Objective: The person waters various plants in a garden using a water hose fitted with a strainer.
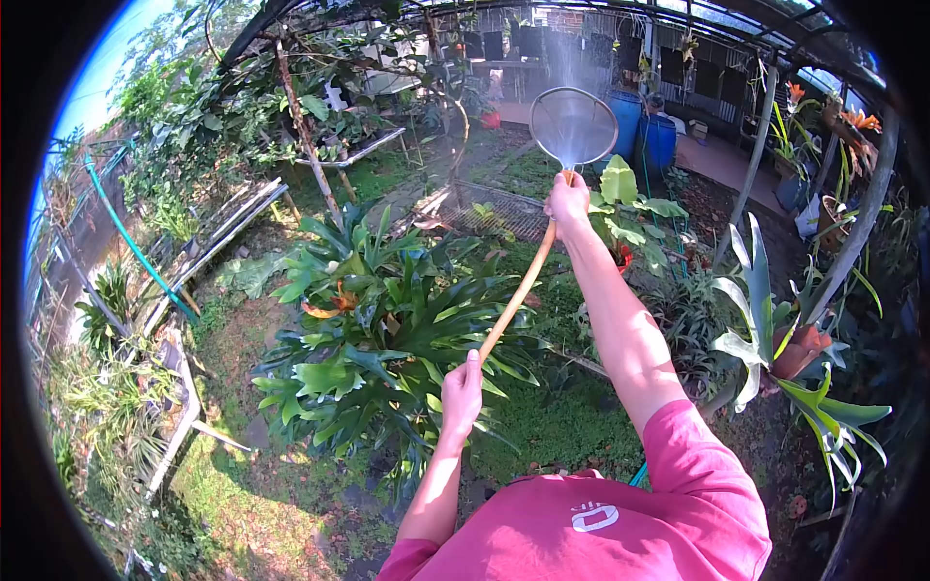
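Observation:
My right hand [568, 201], arm stretched forward, is closed round the upper end of a tan hose [523, 290]. Water sprays upward and away from that end, and a round, mesh-like disc [573, 127] with a dark rim shows just beyond the hand. Lower down, my left hand [462, 392] grips the same hose with the thumb lying along it. A large staghorn fern [397, 320] with broad green leaves spreads left of the hose, beside my left hand.
Blue barrels [657, 143] stand at the back right. Another staghorn fern [760, 310] hangs at the right near slanted poles. Wooden plant benches [213, 237] and a teal pipe [126, 232] are at the left. Mossy ground [281, 494] lies below.

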